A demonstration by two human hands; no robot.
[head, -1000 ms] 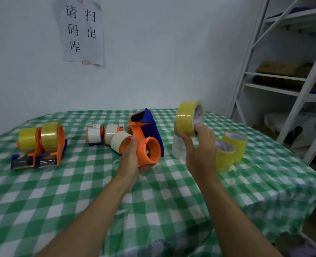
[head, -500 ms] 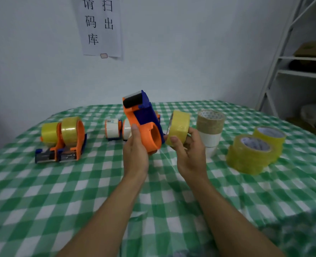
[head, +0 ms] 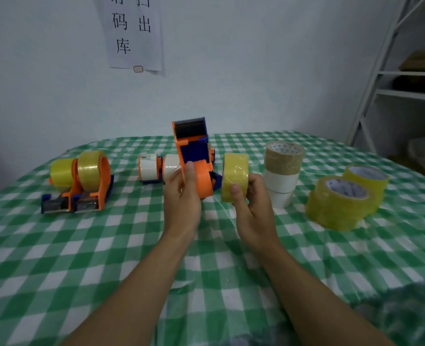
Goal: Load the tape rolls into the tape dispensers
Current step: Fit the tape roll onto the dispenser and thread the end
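My left hand (head: 182,196) grips an orange and blue tape dispenser (head: 194,156), held upright above the table with its toothed blade on top. My right hand (head: 251,203) holds a yellow tape roll (head: 234,176) on edge, just right of the dispenser's orange hub and close to it. Whether roll and hub touch I cannot tell. Two dispensers loaded with yellow tape (head: 81,181) lie at the left. Behind my left hand sit dispensers with white rolls (head: 151,167).
A stack of a brown roll over white rolls (head: 282,171) stands right of my right hand. Two piles of yellow rolls (head: 343,198) sit further right. The green checked tablecloth (head: 81,258) covers the table; a white shelf rack (head: 381,71) stands at the right.
The dispenser has been lifted and turned upright in my left hand. My right hand has brought the yellow roll down and left, up beside the dispenser's hub.
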